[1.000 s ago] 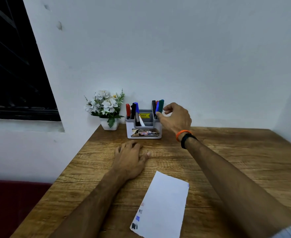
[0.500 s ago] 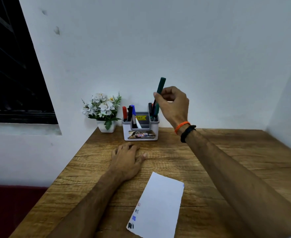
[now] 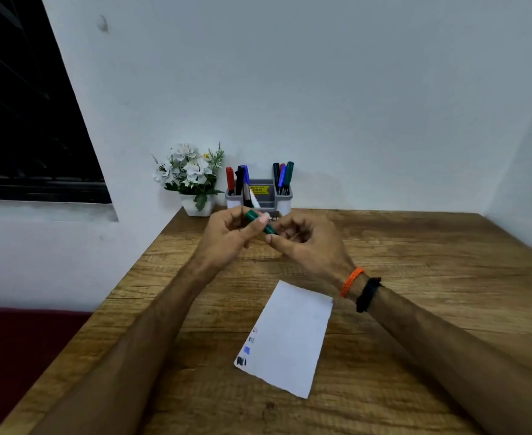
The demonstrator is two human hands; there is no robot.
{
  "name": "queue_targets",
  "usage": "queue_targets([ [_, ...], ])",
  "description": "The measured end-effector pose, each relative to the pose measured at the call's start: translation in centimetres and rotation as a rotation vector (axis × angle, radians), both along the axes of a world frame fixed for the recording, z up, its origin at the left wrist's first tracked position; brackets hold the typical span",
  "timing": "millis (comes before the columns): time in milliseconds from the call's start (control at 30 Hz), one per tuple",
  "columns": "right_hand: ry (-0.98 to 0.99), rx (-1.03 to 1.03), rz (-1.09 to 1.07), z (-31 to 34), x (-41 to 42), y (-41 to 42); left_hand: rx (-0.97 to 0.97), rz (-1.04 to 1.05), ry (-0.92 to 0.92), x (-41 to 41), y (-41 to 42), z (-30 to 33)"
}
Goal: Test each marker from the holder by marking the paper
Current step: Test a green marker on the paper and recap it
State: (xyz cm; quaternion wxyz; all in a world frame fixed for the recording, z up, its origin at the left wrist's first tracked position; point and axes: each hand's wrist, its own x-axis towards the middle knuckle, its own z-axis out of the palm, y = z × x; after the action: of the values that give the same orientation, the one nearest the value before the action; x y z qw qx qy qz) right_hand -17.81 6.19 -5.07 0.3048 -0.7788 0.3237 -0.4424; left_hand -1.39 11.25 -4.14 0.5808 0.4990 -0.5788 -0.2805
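Left hand (image 3: 227,235) and right hand (image 3: 305,243), two in all, both closed on one green marker (image 3: 260,221), raised above the wooden table (image 3: 415,277) in front of the holder (image 3: 258,199), probably to pull the cap off. Holder's left compartment: three markers (image 3: 239,180); right compartment: about four markers (image 3: 283,177). One paper (image 3: 289,337) lies nearer, four test marks (image 3: 246,350) along its left edge.

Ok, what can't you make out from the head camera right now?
- Green marker: its ends are buried in the left hand and right hand, so cap on or off is unclear.
- Holder: lower front hidden behind the hands.
- Paper: upper marks too faint to name colours.
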Motion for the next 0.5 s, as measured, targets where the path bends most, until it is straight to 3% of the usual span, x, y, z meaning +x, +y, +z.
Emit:
queue_targets([
  [233,0.05,0.117,0.09,-0.2,-1.4,-0.6,0.076,0.025,-0.015,1.7,0.0,-0.3],
  [333,-0.105,0.222,0.156,0.3,-2.0,-1.0,0.12,-0.004,-0.008,2.4,0.0,-0.2],
  [500,-0.268,0.412,0.188,-0.2,-1.6,-1.1,0.183,-0.14,-0.204,1.7,0.2,-0.3],
])
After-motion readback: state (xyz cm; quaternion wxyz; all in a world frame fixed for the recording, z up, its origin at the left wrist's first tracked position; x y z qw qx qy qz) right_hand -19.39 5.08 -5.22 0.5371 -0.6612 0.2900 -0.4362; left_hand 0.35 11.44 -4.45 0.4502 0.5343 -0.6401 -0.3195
